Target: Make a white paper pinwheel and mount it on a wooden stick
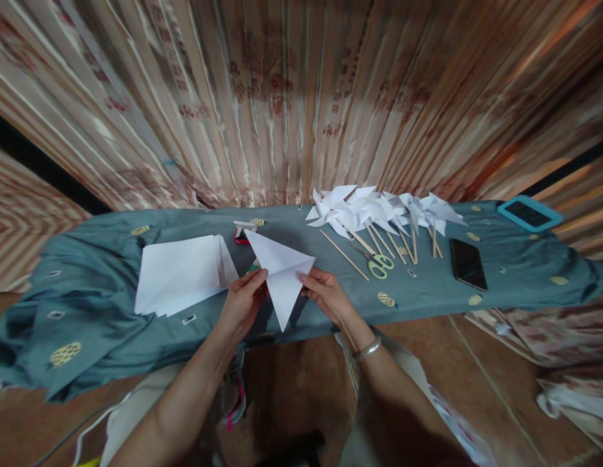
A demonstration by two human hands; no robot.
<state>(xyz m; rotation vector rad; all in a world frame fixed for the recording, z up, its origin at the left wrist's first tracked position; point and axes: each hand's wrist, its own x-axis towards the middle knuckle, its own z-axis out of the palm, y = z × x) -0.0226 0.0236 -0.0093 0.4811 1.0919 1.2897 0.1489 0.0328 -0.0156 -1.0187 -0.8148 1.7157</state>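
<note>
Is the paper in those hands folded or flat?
Partly folded: a fold line crosses the paper between the left hand and right hand, with a pointed part on either side. How many layers, I cannot tell.

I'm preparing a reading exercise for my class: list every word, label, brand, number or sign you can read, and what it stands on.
No text is readable.
Curtain: printed columns resembling characters, too blurred to read.
Cloth: rectangular marks, too small to read.
Folded paper: no writing visible.

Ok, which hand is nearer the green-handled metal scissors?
Right: the right hand is left of the scissors; the left hand is farther left, across the folded white paper.
</note>
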